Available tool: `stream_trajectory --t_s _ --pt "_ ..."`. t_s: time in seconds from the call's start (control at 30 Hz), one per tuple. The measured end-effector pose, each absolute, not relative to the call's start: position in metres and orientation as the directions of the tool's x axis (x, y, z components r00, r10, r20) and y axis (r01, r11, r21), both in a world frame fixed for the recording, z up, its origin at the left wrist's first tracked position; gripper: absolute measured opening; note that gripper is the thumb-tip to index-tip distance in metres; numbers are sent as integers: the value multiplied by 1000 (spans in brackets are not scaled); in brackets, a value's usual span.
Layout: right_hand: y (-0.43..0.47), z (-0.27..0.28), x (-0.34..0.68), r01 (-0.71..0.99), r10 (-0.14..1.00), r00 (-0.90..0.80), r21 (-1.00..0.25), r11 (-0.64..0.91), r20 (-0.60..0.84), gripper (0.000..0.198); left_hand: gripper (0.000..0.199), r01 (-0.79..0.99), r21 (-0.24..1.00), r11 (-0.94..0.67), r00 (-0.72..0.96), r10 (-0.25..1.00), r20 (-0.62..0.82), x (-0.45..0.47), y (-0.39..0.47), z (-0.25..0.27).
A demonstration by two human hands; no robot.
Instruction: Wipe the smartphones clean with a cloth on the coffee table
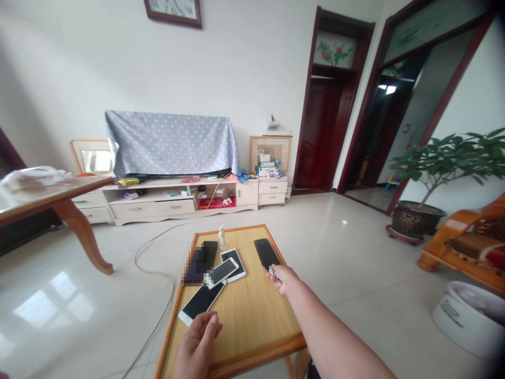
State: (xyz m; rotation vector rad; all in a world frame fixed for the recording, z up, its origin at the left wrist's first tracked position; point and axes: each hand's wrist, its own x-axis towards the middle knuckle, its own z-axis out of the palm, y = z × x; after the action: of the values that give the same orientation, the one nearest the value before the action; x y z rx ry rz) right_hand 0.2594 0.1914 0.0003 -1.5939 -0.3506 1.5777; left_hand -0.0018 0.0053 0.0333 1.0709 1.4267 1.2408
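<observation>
My right fingers (279, 285) pinch a small silvery object (273, 272); a slip could scratch the black phone (266, 252) just beyond them. My left fingers (200, 323) curl loosely, contents unclear, near a white phone (202, 301) a careless sweep could nudge.

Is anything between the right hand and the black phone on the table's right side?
Only the small silvery item held in the right hand, at the near end of the black phone. Nothing else visible stands between them. Whether the item touches the phone, I can't tell.
</observation>
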Motion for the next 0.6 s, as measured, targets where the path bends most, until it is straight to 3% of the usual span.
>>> stream_trajectory --t_s 0.37,0.5,0.6 --pt "193 13 255 -167 717 226 -751 -638 -659 36 53 -2 994 110 -176 978 -108 -6 6 33" --pt "181 13 260 50 780 298 -807 -589 -551 34 56 46 993 112 -170 980 -102 -9 8 30" --pt "172 13 266 287 843 387 -820 -495 -374 36 57 83 990 115 -177 979 -99 -11 10 26"
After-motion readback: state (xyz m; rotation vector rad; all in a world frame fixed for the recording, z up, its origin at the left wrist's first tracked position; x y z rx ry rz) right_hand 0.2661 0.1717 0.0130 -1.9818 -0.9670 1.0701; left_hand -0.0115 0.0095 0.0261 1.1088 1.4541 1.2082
